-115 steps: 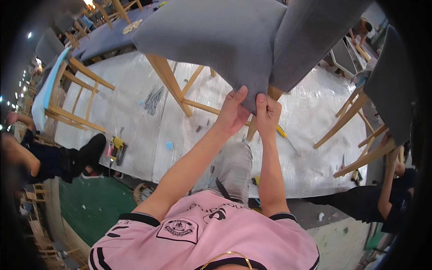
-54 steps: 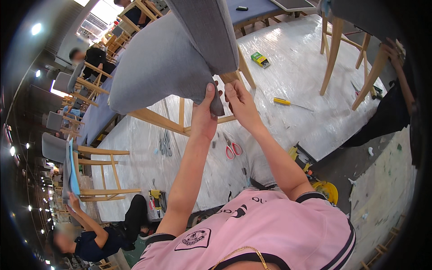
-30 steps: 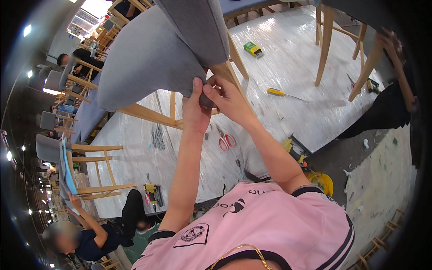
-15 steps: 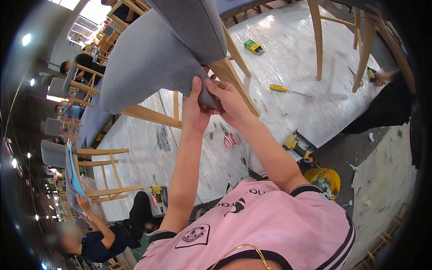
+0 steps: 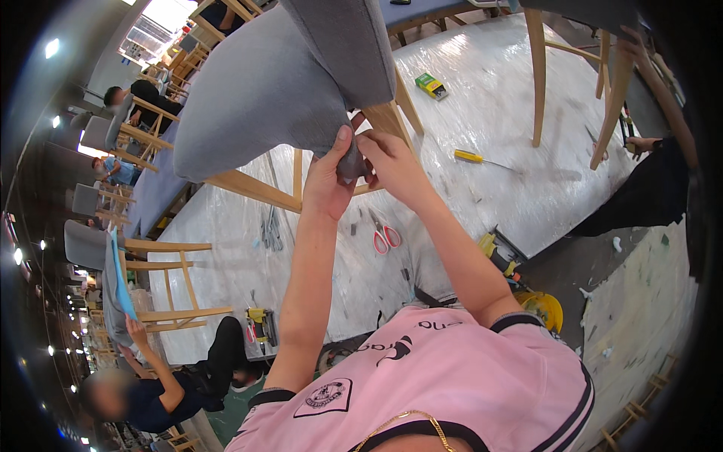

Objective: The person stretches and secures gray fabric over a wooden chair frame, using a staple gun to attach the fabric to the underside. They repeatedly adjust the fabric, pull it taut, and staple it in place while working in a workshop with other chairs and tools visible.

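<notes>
Chair (image 5: 343, 49) on table (image 5: 456, 200), back from near edge, seat (image 5: 248, 105) stretching left of grip; left hand (image 5: 330, 184) pinching flap (image 5: 351, 161) at seat's corner, thumb uppermost; flap hanging between hands, long axis toward near edge; right hand (image 5: 397, 167) pinching flap's right side, equally close

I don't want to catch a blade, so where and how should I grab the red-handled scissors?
I'd grip the red-handled scissors by the finger loops, coming from above on your body's side: they lie on the plastic-wrapped tabletop with loops toward you and blades pointing away. Your right hand looks handier, though it is at the grey chair fabric.
</notes>
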Demonstrator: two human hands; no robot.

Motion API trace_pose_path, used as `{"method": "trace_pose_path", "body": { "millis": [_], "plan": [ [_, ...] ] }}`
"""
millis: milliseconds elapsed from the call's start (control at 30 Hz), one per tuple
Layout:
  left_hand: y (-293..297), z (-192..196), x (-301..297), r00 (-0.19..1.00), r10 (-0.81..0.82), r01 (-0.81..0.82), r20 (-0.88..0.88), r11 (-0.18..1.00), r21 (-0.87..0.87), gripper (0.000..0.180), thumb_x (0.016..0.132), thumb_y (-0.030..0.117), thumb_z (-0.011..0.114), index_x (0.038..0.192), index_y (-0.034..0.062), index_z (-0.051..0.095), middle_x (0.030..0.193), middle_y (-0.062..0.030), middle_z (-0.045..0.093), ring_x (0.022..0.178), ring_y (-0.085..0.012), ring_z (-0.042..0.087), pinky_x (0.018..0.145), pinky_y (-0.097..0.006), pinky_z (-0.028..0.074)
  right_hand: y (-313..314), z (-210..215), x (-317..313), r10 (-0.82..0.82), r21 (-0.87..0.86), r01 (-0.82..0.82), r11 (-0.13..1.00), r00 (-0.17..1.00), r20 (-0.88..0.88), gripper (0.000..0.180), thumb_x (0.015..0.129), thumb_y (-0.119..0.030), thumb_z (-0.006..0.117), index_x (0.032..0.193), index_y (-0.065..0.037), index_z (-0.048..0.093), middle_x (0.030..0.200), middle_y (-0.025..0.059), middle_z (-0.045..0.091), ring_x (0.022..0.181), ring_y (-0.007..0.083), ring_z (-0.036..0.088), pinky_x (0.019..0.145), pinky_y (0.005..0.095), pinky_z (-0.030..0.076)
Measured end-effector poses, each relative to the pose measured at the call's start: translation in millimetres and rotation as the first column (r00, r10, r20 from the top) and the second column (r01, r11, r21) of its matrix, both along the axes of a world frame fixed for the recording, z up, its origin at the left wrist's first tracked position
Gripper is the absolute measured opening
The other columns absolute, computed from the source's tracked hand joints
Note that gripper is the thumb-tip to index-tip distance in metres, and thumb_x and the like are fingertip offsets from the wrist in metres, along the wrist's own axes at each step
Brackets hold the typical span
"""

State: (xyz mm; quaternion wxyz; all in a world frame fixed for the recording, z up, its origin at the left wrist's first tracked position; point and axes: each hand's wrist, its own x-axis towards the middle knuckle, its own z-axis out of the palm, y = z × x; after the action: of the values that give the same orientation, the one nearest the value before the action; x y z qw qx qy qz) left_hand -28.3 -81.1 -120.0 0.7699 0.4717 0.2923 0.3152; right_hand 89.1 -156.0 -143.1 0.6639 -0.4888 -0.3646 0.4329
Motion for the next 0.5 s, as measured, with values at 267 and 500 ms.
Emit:
{"method": "trace_pose_path", "body": {
  "millis": [267,500],
  "plan": [
    [11.7,-25.6,3.4,0.97,-0.028,0.022,0.241,0.999,0.03,0.071,0.099,0.052,0.064,0.148,0.0034,0.048,0.138,-0.0117,0.062,0.128,-0.0286,0.058,0.111,-0.042,0.048,11.7,-21.3,-5.2,-0.346,0.337,0.187,0.923,0.787,0.511,0.045,0.099,-0.039,0.067,0.077,-0.001,0.061,0.067,0.0159,0.059,0.06,0.0349,0.057,0.056,0.0444,0.043],
    [25.6,-53.7,-2.3,0.782,0.167,0.0,0.601,0.963,-0.268,0.091,0.085,0.071,0.07,0.139,-0.0002,0.052,0.128,-0.0176,0.064,0.124,-0.0349,0.059,0.109,-0.05,0.047,6.7,-25.9,-7.7,-0.319,0.363,0.174,0.916,0.863,0.392,0.05,0.105,-0.034,0.063,0.073,0.002,0.049,0.062,0.0115,0.043,0.056,0.0228,0.039,0.054,0.0385,0.034]
  ]
}}
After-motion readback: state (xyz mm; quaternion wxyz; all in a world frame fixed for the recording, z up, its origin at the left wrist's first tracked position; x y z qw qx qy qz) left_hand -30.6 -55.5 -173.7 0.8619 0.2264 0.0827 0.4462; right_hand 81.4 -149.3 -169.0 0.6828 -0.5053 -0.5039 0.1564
